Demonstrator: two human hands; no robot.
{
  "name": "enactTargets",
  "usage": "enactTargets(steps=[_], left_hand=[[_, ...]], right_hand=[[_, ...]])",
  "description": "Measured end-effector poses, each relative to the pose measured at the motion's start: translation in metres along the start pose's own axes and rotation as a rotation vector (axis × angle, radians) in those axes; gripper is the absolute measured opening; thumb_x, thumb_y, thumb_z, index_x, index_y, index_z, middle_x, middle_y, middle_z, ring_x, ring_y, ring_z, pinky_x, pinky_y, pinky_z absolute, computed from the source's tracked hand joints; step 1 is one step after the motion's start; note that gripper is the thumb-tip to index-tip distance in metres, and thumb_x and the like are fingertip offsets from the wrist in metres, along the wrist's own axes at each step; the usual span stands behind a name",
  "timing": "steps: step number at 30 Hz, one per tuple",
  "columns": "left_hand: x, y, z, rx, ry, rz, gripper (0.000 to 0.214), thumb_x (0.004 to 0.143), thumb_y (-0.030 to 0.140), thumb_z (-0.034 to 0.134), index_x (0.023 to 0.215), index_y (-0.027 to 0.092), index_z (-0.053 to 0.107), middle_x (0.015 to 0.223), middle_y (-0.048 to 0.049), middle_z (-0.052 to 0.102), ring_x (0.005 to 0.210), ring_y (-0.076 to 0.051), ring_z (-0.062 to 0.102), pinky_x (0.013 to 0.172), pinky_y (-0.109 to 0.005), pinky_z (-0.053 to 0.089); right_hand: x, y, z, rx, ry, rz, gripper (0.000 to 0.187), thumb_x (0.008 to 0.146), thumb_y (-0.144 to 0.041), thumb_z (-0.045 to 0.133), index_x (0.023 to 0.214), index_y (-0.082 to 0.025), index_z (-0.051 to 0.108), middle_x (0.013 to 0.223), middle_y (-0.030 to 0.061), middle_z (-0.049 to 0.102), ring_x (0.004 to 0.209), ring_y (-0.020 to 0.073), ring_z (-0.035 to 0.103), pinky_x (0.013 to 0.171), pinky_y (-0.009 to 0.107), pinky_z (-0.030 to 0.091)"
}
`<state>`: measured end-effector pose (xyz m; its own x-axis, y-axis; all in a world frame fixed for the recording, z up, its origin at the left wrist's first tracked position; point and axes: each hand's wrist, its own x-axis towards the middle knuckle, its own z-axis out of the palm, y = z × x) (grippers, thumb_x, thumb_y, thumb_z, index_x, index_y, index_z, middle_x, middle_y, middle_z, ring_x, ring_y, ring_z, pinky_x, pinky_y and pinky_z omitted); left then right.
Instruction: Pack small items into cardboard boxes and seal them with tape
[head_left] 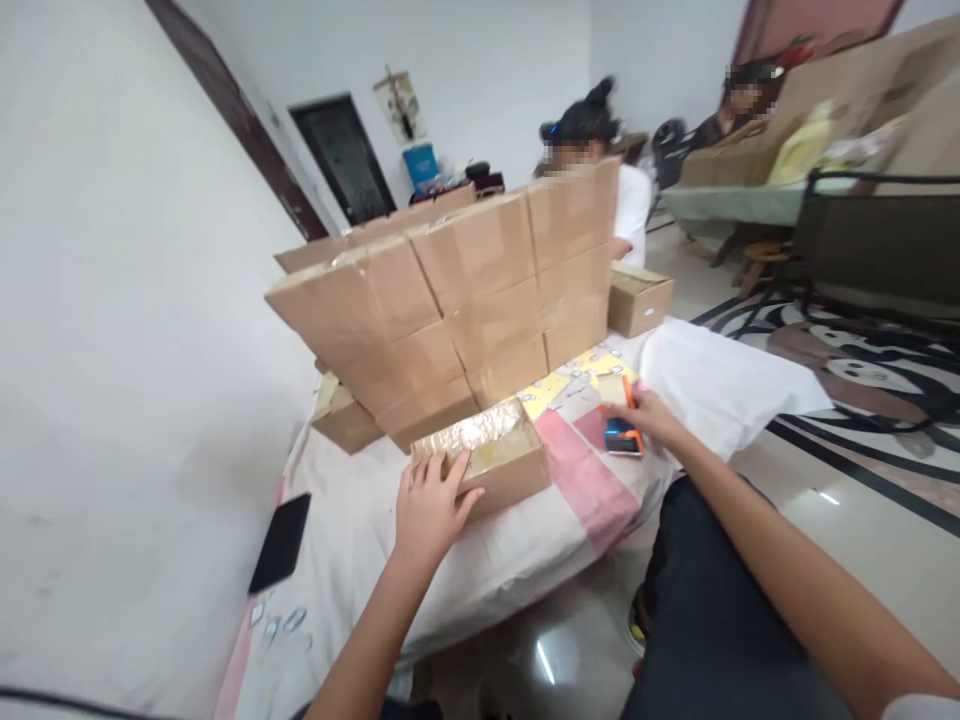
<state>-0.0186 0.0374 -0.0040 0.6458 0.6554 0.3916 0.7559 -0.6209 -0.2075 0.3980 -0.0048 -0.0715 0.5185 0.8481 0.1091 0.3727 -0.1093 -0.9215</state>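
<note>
A small cardboard box [495, 455] with a tape-covered top lies on the cloth-covered table [480, 560] in front of me. My left hand [429, 505] rests on its near left corner, fingers spread over the edge. My right hand [646, 415] reaches to the right and closes on an orange and blue tape dispenser [624, 432] lying on the cloth. Behind the box rises a wall of stacked, sealed cardboard boxes [465, 290].
A black phone [281, 542] lies at the table's left edge. Another small box [639, 298] sits at the far right of the stack. Two other people sit beyond the boxes. A dark chair frame [862, 240] and patterned floor are on the right.
</note>
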Motion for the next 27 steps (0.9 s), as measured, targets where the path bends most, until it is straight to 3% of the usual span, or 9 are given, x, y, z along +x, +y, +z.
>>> enactTargets(steps=[5,9,12,14,16,18,21,23,27], left_hand=[[0.002,0.005,-0.003,-0.014,0.184,0.069,0.041,0.09,0.042,0.063,0.128,0.025,0.065,0.135,-0.0137,0.062,0.124,-0.034,0.055,0.101,-0.05,0.037],[0.002,0.031,-0.008,-0.183,0.321,0.125,0.027,0.093,0.036,0.06,0.115,0.025,0.072,0.106,-0.0093,0.07,0.096,-0.026,0.062,0.083,-0.039,0.041],[0.005,0.074,-0.011,-0.467,0.191,0.116,0.039,0.091,0.043,0.063,0.125,0.027,0.069,0.095,-0.007,0.066,0.092,-0.024,0.06,0.082,-0.037,0.044],[0.009,0.105,-0.015,-0.716,0.063,0.087,0.044,0.089,0.049,0.063,0.127,0.027,0.069,0.095,-0.0068,0.062,0.094,-0.025,0.059,0.083,-0.037,0.046],[0.011,0.13,-0.02,-0.975,-0.001,0.048,0.035,0.093,0.05,0.058,0.109,0.026,0.077,0.089,-0.0057,0.058,0.09,-0.022,0.057,0.08,-0.034,0.046],[0.01,0.147,-0.026,-1.173,0.025,-0.028,0.037,0.096,0.048,0.054,0.086,0.023,0.08,0.079,-0.0035,0.052,0.082,-0.019,0.053,0.075,-0.03,0.044],[0.002,0.16,-0.037,-1.315,0.069,-0.138,0.038,0.095,0.045,0.057,0.075,0.021,0.079,0.072,-0.0006,0.045,0.074,-0.016,0.048,0.07,-0.027,0.039],[-0.006,0.168,-0.042,-1.351,0.044,-0.182,0.035,0.094,0.044,0.058,0.077,0.021,0.079,0.071,0.0002,0.044,0.072,-0.015,0.047,0.069,-0.027,0.038],[-0.022,0.184,-0.043,-1.331,-0.004,-0.192,0.036,0.094,0.042,0.058,0.074,0.021,0.079,0.067,0.001,0.043,0.068,-0.014,0.047,0.066,-0.026,0.036]], right_hand=[[-0.03,-0.011,0.021,0.179,0.054,-0.151,0.046,0.073,-0.06,0.073,0.068,-0.014,0.066,0.063,0.0047,0.065,0.06,0.0186,0.058,0.054,0.028,0.045],[-0.062,-0.03,0.035,0.329,0.071,-0.273,0.041,0.081,-0.055,0.068,0.079,-0.014,0.07,0.079,0.0076,0.07,0.073,0.0213,0.064,0.066,0.03,0.05],[-0.093,-0.054,0.047,0.42,0.044,-0.322,0.042,0.081,-0.058,0.069,0.074,-0.016,0.066,0.069,0.0039,0.063,0.064,0.0176,0.057,0.058,0.028,0.047],[-0.112,-0.068,0.055,0.479,0.04,-0.364,0.047,0.087,-0.063,0.059,0.074,-0.018,0.064,0.068,0.0028,0.06,0.061,0.0164,0.054,0.056,0.027,0.045],[-0.127,-0.077,0.059,0.492,0.071,-0.434,0.052,0.095,-0.064,0.045,0.075,-0.019,0.063,0.073,0.0043,0.061,0.068,0.0181,0.056,0.063,0.03,0.047],[-0.135,-0.081,0.059,0.435,0.082,-0.557,0.056,0.1,-0.062,0.035,0.073,-0.021,0.062,0.075,0.0054,0.062,0.074,0.0196,0.058,0.074,0.034,0.048],[-0.135,-0.079,0.049,0.332,-0.008,-0.768,0.06,0.101,-0.061,0.029,0.063,-0.022,0.055,0.066,0.0041,0.059,0.067,0.0193,0.054,0.083,0.04,0.044],[-0.13,-0.079,0.039,0.368,0.035,-0.74,0.062,0.097,-0.067,0.033,0.057,-0.022,0.051,0.06,0.0028,0.056,0.062,0.0185,0.05,0.082,0.041,0.043],[-0.121,-0.089,0.024,0.569,0.289,-0.422,0.06,0.091,-0.072,0.044,0.054,-0.024,0.045,0.054,0.0,0.047,0.059,0.0173,0.045,0.069,0.034,0.043]])
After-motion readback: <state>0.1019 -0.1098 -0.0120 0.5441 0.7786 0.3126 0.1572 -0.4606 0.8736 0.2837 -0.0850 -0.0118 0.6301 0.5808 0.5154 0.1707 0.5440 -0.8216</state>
